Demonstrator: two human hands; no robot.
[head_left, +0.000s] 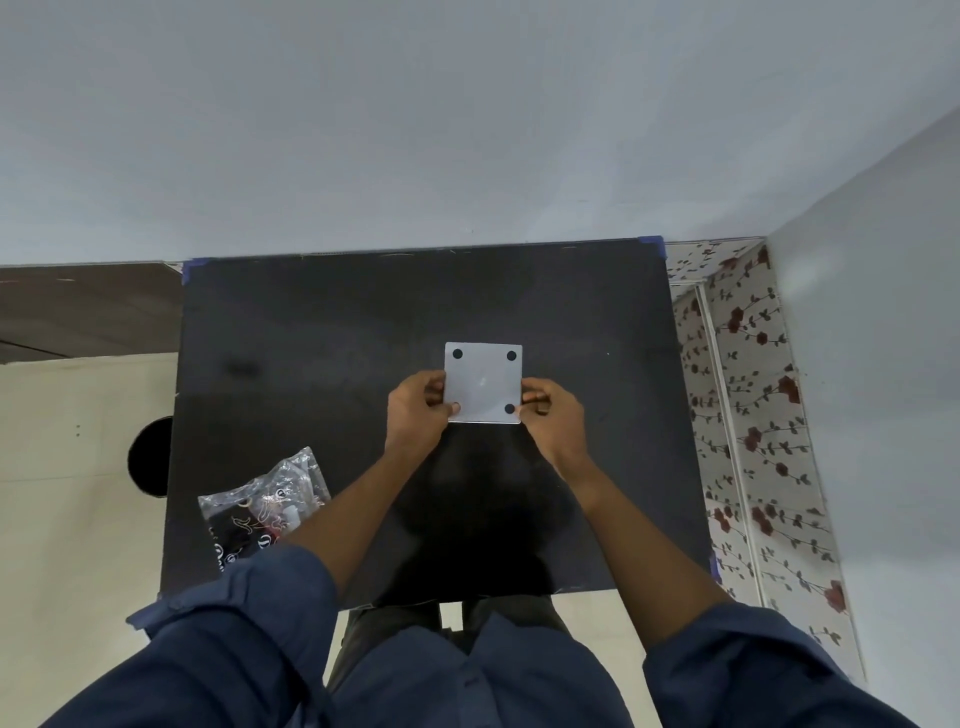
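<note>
Pale grey-blue wall (415, 130) fills the upper part of the view, and against its foot stands a black table (311, 338) with small pieces of blue tape (652, 243) on its far corners. Near the middle of the table, a little toward the right edge, there is a white square plate (483, 382) with one black dot close to each corner. Both hands have hold of it. The left hand (418, 410) grips the left edge of the plate with curled fingers, and its thumb lies on top at the near left corner, covering part of the dot there. The right hand (553, 415) pinches the right edge between thumb and curled fingers, just beside the near right dot. The far half of the plate is free of both hands. I cannot tell if the plate rests flat on the table or is lifted slightly above it. Both forearms reach from the near edge of the table, and dark blue sleeves (249, 623) are rolled up above the elbows. At the near left corner of the table lies a clear plastic bag (265, 506) with small parts inside; what they are is too small to tell, and the left forearm passes over its near side. The bag is well apart from the plate. To the right of the table stands a white surface with a pattern of red flowers (748, 389), and to the left is a cream floor (78, 493) with a dark round shape (150, 457) just beside the left edge of the table
</note>
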